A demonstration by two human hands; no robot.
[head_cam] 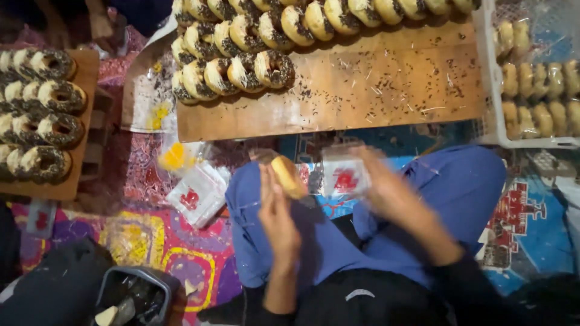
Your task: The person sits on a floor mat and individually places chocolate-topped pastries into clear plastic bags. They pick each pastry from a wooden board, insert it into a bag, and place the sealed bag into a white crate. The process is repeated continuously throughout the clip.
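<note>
Head view: your left hand (pixel 279 220) pinches a plain doughnut (pixel 287 176) upright over your lap, fingers closed on it. Your right hand (pixel 386 190), blurred, grips a small clear bag (pixel 343 177) just beside it, mouth toward the doughnut. Sprinkled doughnuts (pixel 241 69) line the wooden board's (pixel 374 90) far-left corner.

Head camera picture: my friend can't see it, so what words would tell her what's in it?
A seated person's left hand holds a doughnut while the right hand, blurred, holds a small clear bag with a red mark. In front, a wooden board carries rows of chocolate-sprinkled doughnuts, and more bags lie on a colourful mat.
</note>
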